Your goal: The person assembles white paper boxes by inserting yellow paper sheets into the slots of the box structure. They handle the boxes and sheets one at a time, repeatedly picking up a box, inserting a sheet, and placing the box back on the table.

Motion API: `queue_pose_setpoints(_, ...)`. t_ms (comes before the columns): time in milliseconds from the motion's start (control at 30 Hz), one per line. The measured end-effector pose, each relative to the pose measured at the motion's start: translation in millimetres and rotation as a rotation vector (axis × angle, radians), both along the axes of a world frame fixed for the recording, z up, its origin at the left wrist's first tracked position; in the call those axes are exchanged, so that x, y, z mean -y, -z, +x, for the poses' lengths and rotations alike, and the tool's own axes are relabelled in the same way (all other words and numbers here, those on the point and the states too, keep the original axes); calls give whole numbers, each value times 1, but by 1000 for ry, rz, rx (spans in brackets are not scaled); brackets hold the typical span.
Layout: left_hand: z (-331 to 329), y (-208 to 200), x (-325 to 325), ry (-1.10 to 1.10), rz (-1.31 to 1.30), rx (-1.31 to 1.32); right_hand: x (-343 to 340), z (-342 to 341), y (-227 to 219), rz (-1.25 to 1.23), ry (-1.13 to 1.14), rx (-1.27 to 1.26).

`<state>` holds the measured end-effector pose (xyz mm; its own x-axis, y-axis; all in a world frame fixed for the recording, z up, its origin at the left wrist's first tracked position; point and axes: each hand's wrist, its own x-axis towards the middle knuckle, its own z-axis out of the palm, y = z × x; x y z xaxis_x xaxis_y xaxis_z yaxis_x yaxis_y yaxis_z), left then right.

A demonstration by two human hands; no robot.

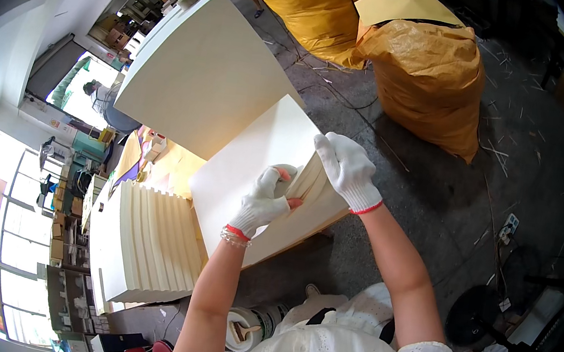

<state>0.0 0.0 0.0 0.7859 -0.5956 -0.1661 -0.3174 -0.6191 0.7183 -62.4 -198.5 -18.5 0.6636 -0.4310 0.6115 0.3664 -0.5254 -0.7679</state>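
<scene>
Bright windows (27, 223) at left, dark littered floor (428, 187)

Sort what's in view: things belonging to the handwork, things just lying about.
In the work:
- left hand and right hand
- pale sheets under them
- ridged pale stack, probably

Lying about:
- orange sack
- floor scraps

The tan worktable (179, 176) carries a white panel (247, 143) and stacked cream slabs (158, 242).

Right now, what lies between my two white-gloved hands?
In the head view, a bundle of thin cream strips lies between your left hand and right hand.
</scene>
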Motion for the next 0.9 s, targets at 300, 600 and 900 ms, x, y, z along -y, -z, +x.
queue_pose_setpoints(300, -4, -9, 2, 20, 9, 78, -2, 5, 1, -12, 17, 28)
queue_pose_setpoints(600, 0, -18, 1, -13, 14, 167, 27, -8, 16, -322, 351, 290)
queue_pose_setpoints(900, -30, -16, 12, 341, -224, 888, -32, -48, 23, -642, -175, -396)
